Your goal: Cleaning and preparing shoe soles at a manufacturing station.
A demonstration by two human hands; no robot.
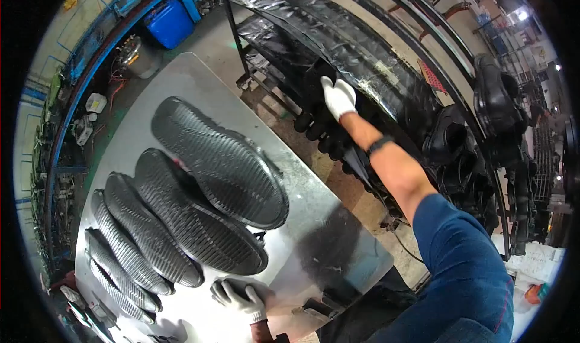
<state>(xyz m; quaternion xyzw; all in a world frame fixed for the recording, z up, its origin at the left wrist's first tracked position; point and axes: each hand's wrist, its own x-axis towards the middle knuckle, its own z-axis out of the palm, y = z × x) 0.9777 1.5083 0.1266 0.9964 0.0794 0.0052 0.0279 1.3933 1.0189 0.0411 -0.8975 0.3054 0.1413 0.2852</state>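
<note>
My left hand [243, 300]: fingers slightly apart, near the black soles [226, 168] lying on the desk [305, 189]. My right hand [340, 99]: at the black-covered rack [362, 47]; whether its fingers are closed, I cannot tell.

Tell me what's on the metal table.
Black soles lie on the table, ridged faces showing; the left hand is over or touching it. The metal directly beneath the soles is covered and can't be seen.

Cluttered workshop, bright lamp [523, 15] at upper right
On my remote feed I see dark floor [205, 35] at upper left, where a blue jerrycan [170, 24] stands beside a blue-painted metal frame [188, 3].
</note>
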